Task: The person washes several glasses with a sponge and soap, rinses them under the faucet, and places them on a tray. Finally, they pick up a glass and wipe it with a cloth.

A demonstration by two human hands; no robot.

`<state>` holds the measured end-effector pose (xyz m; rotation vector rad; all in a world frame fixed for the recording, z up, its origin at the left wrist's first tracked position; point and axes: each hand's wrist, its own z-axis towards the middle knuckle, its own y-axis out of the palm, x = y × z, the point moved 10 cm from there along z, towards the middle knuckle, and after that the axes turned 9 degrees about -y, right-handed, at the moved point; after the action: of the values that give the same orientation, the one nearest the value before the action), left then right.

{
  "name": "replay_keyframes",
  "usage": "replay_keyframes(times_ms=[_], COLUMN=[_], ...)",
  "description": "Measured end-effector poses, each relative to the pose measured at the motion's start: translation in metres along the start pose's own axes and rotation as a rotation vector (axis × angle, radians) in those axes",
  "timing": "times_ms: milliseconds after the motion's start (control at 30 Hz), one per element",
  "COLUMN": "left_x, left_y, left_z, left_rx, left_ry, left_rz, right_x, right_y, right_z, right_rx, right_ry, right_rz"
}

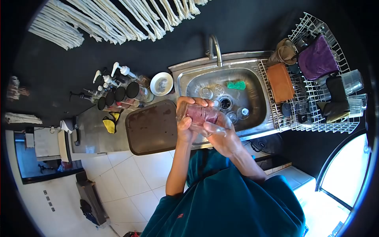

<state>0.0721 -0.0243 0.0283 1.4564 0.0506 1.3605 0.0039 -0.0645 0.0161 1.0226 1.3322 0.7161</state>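
Observation:
Over the near left edge of the sink [252,123], a clear see-through jar [202,114] lies on its side between my two hands. My left hand [185,120] grips its left end, thumb in front and fingers over the top. Closed around the right end is my right hand [223,136], its thumb across the lower side; its other fingers are mostly hidden. A pinkish-red tone shows through the jar wall, and I cannot make out what causes it. In the basin behind lie several small clear glasses [244,112] and a green scrubber [236,85].
A faucet [215,49] arches over the basin. Left of it are a brown tray [152,128], a white bowl [161,83], a yellow-black cloth [111,122] and several pump bottles [124,71]. A white wire dish rack [308,126] holds glasses and cloths on the right.

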Motion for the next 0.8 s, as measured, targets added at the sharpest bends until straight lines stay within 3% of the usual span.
replay_keyframes(times_ms=[100, 167, 233, 300, 400, 433, 467, 533, 600, 633, 700, 767, 800], left_x=[0.000, 0.001, 0.000, 0.001, -0.002, -0.003, -0.006, -0.004, 0.007, 0.009, 0.005, 0.007, 0.008], left_y=[0.001, 0.005, 0.010, 0.013, -0.008, -0.013, -0.017, -0.016, 0.015, 0.013, 0.023, 0.024, 0.026], left_z=[0.000, -0.001, -0.002, -0.007, -0.018, -0.018, -0.017, -0.012, -0.005, -0.004, -0.004, -0.004, -0.001], left_rx=[-0.083, -0.051, 0.002, 0.063, 0.379, 0.377, 0.302, 0.232, -0.051, -0.054, -0.190, -0.198, -0.206], left_ry=[-0.095, -0.119, -0.172, -0.182, -0.273, -0.270, -0.277, -0.290, -0.188, -0.188, -0.217, -0.214, -0.199], left_rz=[0.148, 0.129, 0.078, 0.121, 0.236, 0.237, 0.273, 0.305, 0.454, 0.454, 0.507, 0.515, 0.531], right_x=[0.006, -0.005, -0.014, -0.045, -0.049, -0.053, -0.056, -0.037, -0.030, -0.026, -0.024, -0.023, -0.028], right_y=[-0.010, -0.002, -0.003, 0.005, -0.001, 0.001, 0.001, -0.016, -0.017, -0.018, -0.025, -0.030, -0.020], right_z=[0.000, 0.003, 0.003, 0.003, 0.007, 0.007, 0.008, 0.010, 0.011, 0.010, 0.012, 0.009, 0.010], right_rx=[0.078, -0.009, 0.035, -0.079, -0.068, -0.066, -0.069, -0.039, -0.032, -0.003, 0.031, 0.072, -0.003], right_ry=[-0.004, -0.081, -0.111, -0.366, -0.447, -0.494, -0.496, -0.148, 0.031, 0.109, 0.105, 0.103, 0.057], right_rz=[-0.012, -0.116, -0.199, -0.763, -0.931, -0.987, -0.987, -0.600, -0.138, 0.019, -0.084, -0.186, -0.229])
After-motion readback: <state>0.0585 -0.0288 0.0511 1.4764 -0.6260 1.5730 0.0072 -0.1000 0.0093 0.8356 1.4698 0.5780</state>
